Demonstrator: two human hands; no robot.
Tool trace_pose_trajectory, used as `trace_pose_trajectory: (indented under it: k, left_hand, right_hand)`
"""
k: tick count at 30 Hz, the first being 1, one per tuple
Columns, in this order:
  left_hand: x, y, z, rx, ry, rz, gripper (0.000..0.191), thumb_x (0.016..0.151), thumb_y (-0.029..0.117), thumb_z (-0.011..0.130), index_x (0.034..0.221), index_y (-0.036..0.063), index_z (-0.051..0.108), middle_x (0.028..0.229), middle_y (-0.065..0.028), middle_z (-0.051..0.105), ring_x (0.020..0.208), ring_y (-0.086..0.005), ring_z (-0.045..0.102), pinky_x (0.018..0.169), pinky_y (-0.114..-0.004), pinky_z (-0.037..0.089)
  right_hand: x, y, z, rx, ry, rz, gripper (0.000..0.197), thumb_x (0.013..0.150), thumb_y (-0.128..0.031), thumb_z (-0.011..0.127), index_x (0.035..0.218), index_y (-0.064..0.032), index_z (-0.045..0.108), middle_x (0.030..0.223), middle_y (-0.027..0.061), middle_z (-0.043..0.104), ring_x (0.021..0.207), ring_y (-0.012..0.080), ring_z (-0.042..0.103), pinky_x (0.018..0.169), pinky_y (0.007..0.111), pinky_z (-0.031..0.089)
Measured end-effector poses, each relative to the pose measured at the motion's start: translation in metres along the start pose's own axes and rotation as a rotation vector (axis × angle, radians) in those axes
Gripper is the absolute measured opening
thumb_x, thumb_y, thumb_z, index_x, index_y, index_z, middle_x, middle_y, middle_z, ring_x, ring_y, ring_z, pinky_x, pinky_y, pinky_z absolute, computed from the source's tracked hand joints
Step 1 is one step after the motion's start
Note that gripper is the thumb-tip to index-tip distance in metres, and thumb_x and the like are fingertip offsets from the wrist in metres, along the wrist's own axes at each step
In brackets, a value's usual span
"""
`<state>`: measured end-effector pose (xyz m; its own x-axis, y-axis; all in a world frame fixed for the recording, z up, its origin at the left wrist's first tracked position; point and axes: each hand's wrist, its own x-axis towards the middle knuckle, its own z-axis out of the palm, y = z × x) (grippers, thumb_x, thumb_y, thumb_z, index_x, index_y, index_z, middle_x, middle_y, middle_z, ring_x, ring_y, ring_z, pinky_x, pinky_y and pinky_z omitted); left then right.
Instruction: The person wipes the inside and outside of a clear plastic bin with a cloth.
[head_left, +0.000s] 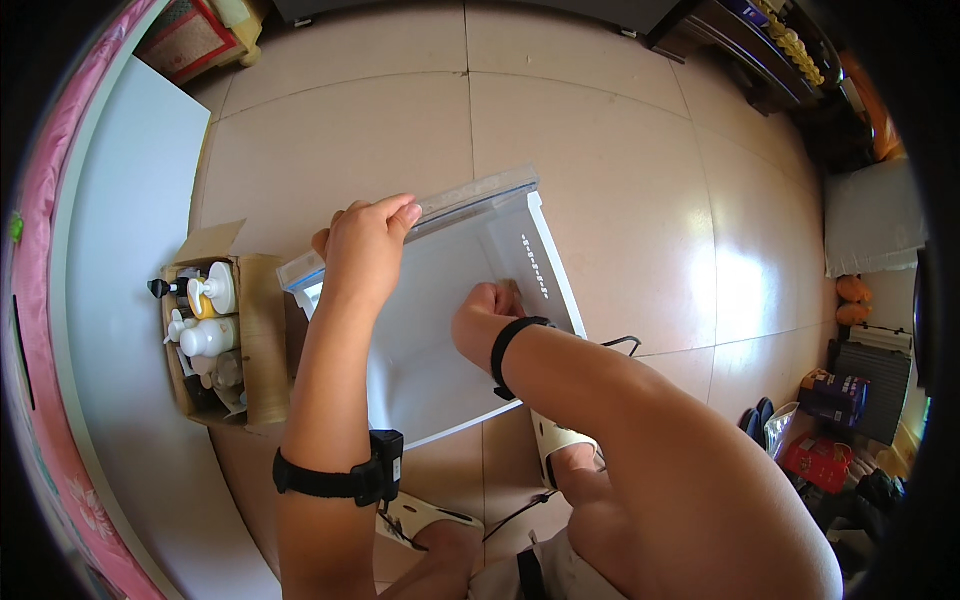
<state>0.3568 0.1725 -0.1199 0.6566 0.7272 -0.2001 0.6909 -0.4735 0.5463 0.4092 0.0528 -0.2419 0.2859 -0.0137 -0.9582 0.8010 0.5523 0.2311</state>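
Observation:
A white plastic drawer (427, 330) with a clear front panel (480, 195) is tilted before me, its open side towards me. My left hand (364, 244) grips the top edge of the clear panel, fingers folded over it. Inside the drawer is my right hand (487, 311), its fingers pinched on a small brownish item (511, 286) near the slotted side wall; what the item is cannot be told, as the fingers cover most of it. A black strap is on each of my forearms.
An open cardboard box (266, 337) of pump bottles stands left of the drawer, beside a pale panel (135, 225). My feet in light clogs (555, 442) are below. A black cable (517, 517) lies between them. Bags and boxes (834, 397) stand at the right.

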Motion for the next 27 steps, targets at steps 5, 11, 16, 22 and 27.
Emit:
trace_pose_trajectory:
  k: [5,11,16,22,27]
  left_hand:
    - [-0.002,-0.004,-0.002,0.012,0.003,0.015,0.035,0.1,0.037,0.057,0.119,0.0119,0.072,0.11,-0.0113,0.073,0.101,-0.0242,0.067,0.099,-0.038,0.032]
    - [0.0,0.002,-0.002,-0.028,-0.071,-0.011,0.038,0.1,0.041,0.056,0.12,0.0129,0.072,0.107,-0.0111,0.075,0.099,-0.0241,0.067,0.099,-0.039,0.032]
    - [-0.001,0.0,-0.003,-0.043,-0.072,-0.017,0.04,0.1,0.043,0.055,0.12,0.013,0.072,0.107,-0.0106,0.075,0.099,-0.0238,0.067,0.101,-0.038,0.031]
    - [0.004,-0.001,-0.006,-0.044,-0.122,-0.048,0.04,0.098,0.046,0.058,0.12,0.0153,0.073,0.107,-0.0096,0.075,0.1,-0.0237,0.067,0.103,-0.039,0.032]
    - [0.004,-0.003,-0.007,-0.063,-0.125,-0.027,0.039,0.097,0.045,0.061,0.119,0.0154,0.073,0.104,-0.0095,0.076,0.101,-0.0236,0.067,0.107,-0.038,0.032]
  right_hand:
    - [-0.004,-0.005,-0.001,0.227,0.144,-0.198,0.019,0.085,-0.035,0.069,0.098,-0.0204,0.068,0.075,-0.0015,0.062,0.06,0.0175,0.057,0.044,0.03,0.034]
    - [0.025,-0.001,-0.002,0.407,0.28,-0.272,0.031,0.08,-0.031,0.075,0.109,-0.0212,0.07,0.08,0.0007,0.066,0.072,0.02,0.063,0.055,0.034,0.044]
    - [0.018,-0.002,-0.015,0.573,0.334,-0.401,0.029,0.08,-0.027,0.073,0.107,-0.019,0.07,0.081,0.0013,0.067,0.072,0.0205,0.064,0.055,0.034,0.044]
    - [0.011,-0.004,-0.022,0.662,0.34,-0.491,0.026,0.079,-0.024,0.07,0.104,-0.0164,0.07,0.082,0.0019,0.068,0.072,0.0211,0.064,0.056,0.035,0.045]
    - [0.012,-0.003,-0.025,0.694,0.338,-0.535,0.024,0.079,-0.021,0.068,0.102,-0.0142,0.07,0.083,0.0025,0.069,0.072,0.0215,0.064,0.056,0.036,0.045]
